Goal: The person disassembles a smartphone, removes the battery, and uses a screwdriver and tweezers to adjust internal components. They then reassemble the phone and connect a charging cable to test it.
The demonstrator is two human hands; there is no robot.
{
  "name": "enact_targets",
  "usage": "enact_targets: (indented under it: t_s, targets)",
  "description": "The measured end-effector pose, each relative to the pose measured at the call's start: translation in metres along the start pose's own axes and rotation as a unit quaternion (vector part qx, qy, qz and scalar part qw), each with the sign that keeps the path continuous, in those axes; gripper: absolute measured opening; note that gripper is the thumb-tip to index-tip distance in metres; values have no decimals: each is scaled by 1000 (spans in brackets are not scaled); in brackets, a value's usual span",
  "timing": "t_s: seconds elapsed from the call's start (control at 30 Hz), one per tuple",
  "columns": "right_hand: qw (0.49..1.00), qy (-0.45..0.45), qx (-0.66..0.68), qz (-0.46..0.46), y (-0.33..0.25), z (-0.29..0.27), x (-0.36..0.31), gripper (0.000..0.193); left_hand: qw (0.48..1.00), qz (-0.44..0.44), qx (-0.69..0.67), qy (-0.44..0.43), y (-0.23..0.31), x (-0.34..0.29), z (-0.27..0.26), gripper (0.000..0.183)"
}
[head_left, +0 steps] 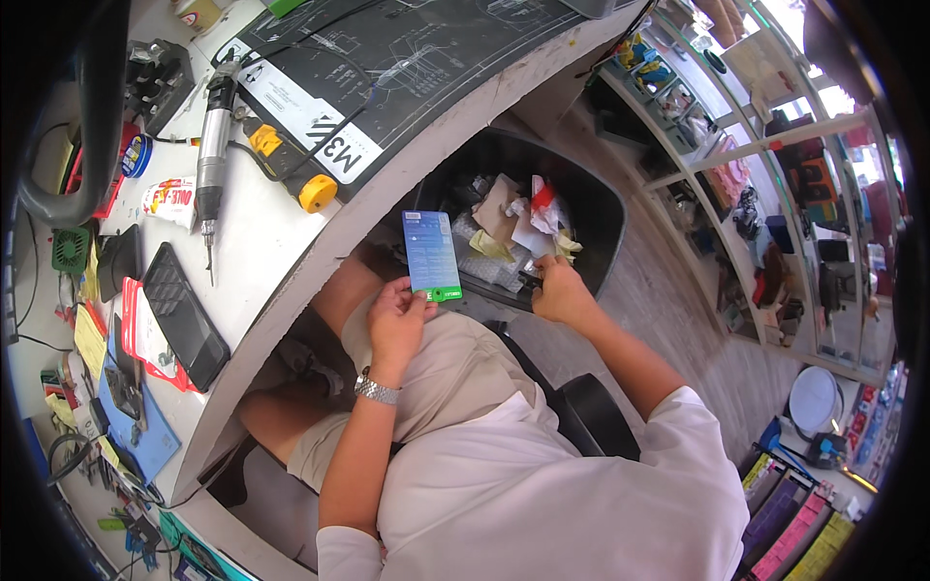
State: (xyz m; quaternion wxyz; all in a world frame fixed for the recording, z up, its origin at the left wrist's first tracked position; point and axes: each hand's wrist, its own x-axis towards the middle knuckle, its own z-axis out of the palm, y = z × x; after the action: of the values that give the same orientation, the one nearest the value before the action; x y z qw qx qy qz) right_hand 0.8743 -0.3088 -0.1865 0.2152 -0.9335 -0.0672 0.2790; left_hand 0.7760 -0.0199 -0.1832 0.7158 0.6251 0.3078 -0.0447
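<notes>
My left hand [399,312] is closed on the lower edge of a blue card packet [430,250] with a green strip along its bottom. The packet stands nearly upright above my lap, in front of the bin. My right hand [562,290] is closed at the bin's near right rim, with a small dark object [530,279] showing at its fingertips; its kind is too small to tell. Beyond both hands is a black bin [605,208] holding crumpled paper [497,205], clear plastic wrap and a red-and-white wrapper [544,201].
On the white workbench [262,228] at my left lie an electric screwdriver [215,145], a yellow-and-black tool [281,160], a dark phone [186,315] and a black printed mat [387,87]. Glass shelves [765,184] with goods stand at the right. A black seat [591,416] is beside me.
</notes>
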Motion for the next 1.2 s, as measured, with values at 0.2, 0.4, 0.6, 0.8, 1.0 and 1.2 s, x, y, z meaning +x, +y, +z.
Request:
enact_targets:
  t_s: [0.2, 0.4, 0.6, 0.8, 1.0, 1.2]
  targets:
    - [943, -215, -249, 39, 26, -25, 23, 39, 992, -31, -122, -2, 4, -4, -12, 24]
    - [936, -287, -200, -51, 65, -23, 31, 38, 985, -40, -167, -34, 17, -19, -19, 26]
    - [971, -201, -103, -73, 59, -26, 14, 32, 975, -74, -204, -36, 26, -45, -28, 24]
    - [961, -166, 202, -88, -6, -43, -29, 30, 957, -87, -274, -31, 32, -73, -35, 24]
    - [889, -298, 328, -113, -60, -43, -65, 39, 961, -62, -266, -35, 24, -86, -41, 27]
    - [870, -313, 369, -96, -80, -37, -71, 37, 970, -66, -229, -40, 32, -98, -37, 23]
